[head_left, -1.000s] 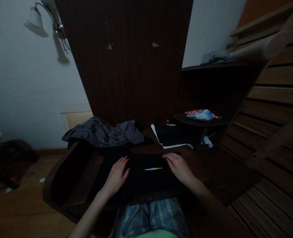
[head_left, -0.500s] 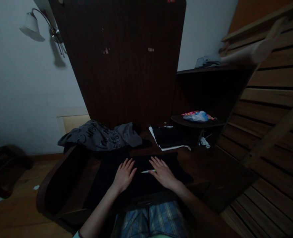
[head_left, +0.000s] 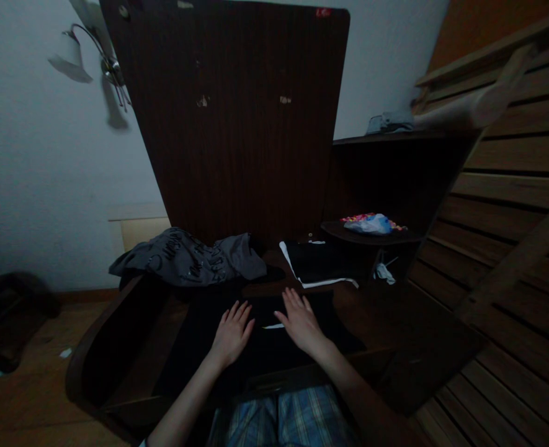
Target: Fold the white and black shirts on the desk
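A black garment (head_left: pixel 265 354) lies spread over the dark wooden desk in front of me. My left hand (head_left: pixel 231 332) rests palm down on its left part, fingers stretched out. On the right part my right hand (head_left: pixel 302 323) lies flat too, its fingers close together and pointing away from me. Between the hands a small white patch (head_left: pixel 273 326) shows on the black cloth, partly beside my right thumb. Nothing is held in either hand. The cloth is so dark that its outline and folds are hard to make out.
Behind the left hand lies a crumpled grey garment with black lettering (head_left: pixel 185 257). A folded black cloth with white edges (head_left: pixel 323 264) sits at the back right. A plastic bag (head_left: pixel 370 224) is on the corner shelf (head_left: pixel 348 234). Wooden slats (head_left: pixel 511 248) stand at the right.
My right hand has shifted slightly and now covers less of the white patch. The left hand stays nearly in place. The whole view has tilted up a little.
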The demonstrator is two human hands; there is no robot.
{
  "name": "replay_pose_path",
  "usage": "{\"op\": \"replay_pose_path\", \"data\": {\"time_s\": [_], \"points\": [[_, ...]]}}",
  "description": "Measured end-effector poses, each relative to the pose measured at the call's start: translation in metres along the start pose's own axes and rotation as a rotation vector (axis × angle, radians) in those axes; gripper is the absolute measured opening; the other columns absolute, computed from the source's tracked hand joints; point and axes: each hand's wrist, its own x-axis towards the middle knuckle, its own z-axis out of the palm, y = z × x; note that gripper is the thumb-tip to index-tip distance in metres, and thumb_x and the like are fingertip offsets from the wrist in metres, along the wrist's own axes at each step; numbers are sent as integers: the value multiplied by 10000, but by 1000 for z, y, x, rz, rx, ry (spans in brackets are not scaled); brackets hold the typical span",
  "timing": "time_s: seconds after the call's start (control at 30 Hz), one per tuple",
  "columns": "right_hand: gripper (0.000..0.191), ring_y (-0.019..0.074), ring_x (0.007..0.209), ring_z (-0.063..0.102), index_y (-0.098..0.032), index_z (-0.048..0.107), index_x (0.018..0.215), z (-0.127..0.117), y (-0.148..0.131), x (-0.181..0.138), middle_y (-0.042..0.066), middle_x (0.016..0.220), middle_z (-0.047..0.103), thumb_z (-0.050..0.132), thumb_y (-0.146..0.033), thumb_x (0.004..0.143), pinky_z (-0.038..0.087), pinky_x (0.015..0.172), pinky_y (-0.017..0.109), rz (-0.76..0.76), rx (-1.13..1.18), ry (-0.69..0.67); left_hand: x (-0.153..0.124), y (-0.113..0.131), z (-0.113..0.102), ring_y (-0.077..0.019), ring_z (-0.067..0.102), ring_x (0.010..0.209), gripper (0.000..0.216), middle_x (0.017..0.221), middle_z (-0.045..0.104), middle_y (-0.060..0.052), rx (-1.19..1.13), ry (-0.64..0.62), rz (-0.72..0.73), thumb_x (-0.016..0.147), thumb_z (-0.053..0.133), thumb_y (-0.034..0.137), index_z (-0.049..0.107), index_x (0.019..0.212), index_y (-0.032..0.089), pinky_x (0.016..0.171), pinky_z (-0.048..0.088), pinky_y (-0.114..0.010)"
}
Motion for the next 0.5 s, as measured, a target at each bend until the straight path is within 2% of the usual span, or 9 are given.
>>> {"op": "replay_pose_path", "data": {"time_s": [0.1, 0.2, 0.3, 0.5], "points": [[578, 204, 1290, 195, -76, 283, 1323, 17, -38, 7, 114, 1392, 252, 209, -439, 879, 175, 1045, 387, -217, 144, -69, -1, 0, -1, -214, 235, 1278, 436, 1359, 353, -54, 22, -30, 12, 876, 246, 292, 380, 1273, 169, 1010, 264, -422], [589, 200, 1286, 210, -94, 306, 1315, 28, -45, 11, 115, 1380, 288, 202, -469, 873, 166, 1046, 390, -266, 176, -96, -1, -1, -3, -213, 241, 1276, 436, 1357, 353, -61, 29, -45, 15, 866, 252, 248, 380, 1273, 161, 1007, 271, -418], [630, 207, 1291, 192, -110, 322, 1309, 25, -20, 13, 113, 1389, 269, 252, -527, 843, 163, 1044, 393, -233, 118, -85, -1, -2, -2, -213, 257, 1269, 432, 1352, 362, -59, 24, -20, 7, 862, 251, 244, 399, 1259, 159, 1006, 273, -418], [647, 213, 1286, 205, -97, 344, 1297, 5, 65, 2, 126, 1378, 288, 239, -539, 836, 179, 1036, 397, -26, -39, -17, 0, -2, -1, -215, 259, 1268, 440, 1348, 370, -59, 6, -15, -4, 861, 243, 249, 399, 1259, 150, 1003, 273, -415]]}}
